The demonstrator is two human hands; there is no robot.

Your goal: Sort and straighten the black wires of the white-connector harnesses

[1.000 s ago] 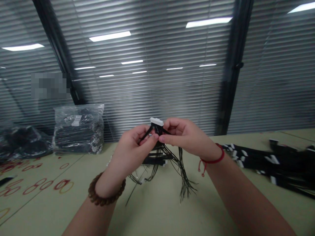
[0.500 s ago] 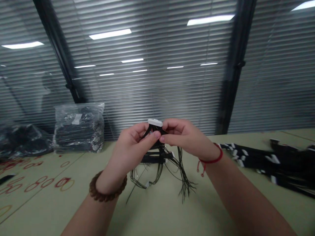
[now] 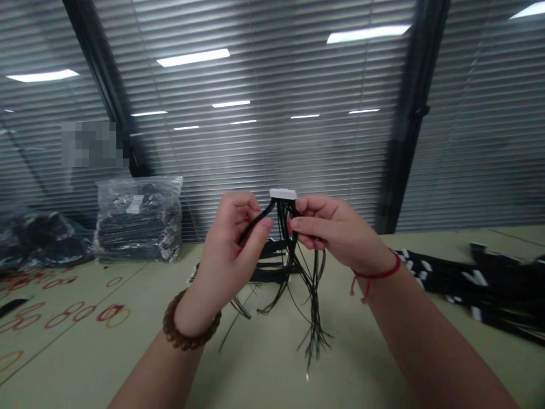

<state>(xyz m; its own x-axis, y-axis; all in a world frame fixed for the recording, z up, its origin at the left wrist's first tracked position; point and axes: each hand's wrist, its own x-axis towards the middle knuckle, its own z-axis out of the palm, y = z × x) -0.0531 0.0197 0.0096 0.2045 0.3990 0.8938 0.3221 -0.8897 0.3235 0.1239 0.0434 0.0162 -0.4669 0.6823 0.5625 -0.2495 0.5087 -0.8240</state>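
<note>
Currently left hand [image 3: 230, 250] fingers [image 3: 242, 207] pinch one thin black insulated wire [image 3: 259, 216], right hand [image 3: 340, 236] fingers [image 3: 306, 224] pinch black wire bundle [image 3: 309, 284] just below white plastic connector [image 3: 283, 194], w/ loose ends dangling above pale green worktop [image 3: 272, 369], none visibly sorted yet.

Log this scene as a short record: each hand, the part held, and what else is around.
Left hand: pinches black wires below the connector; wears a wooden bead bracelet
Right hand: grips the same wire bundle just under the connector; wears a red cord bracelet
Held part: white plastic connector, raised between the hands, wires hanging down towards the table
Rest: black harnesses in a clear plastic bag at left; loose black harnesses with white ends at right
</note>
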